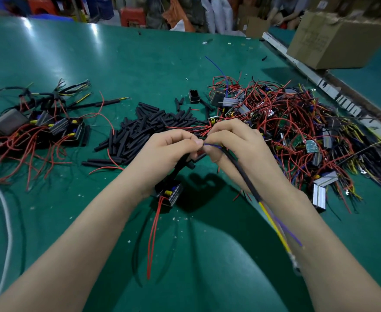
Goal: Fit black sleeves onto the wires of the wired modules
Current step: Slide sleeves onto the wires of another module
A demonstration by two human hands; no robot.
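Head view, both hands (pixel 207 143) pinching sleeved wire (pixel 241 168) (no legible labels)

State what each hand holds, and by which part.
The right hand pinches the black sleeve at its top end; the left hand pinches the blue wire entering it.

two hands (pixel 198 143), one cardboard box (pixel 333 39), one white cable (pixel 7 221), sleeves (pixel 140 129) and modules (pixel 297 122) too many to count.

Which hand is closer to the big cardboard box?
The right. The right hand works mid-table, on the same side as the cardboard box at the far right edge. The left hand sits beside it, farther left of the box.
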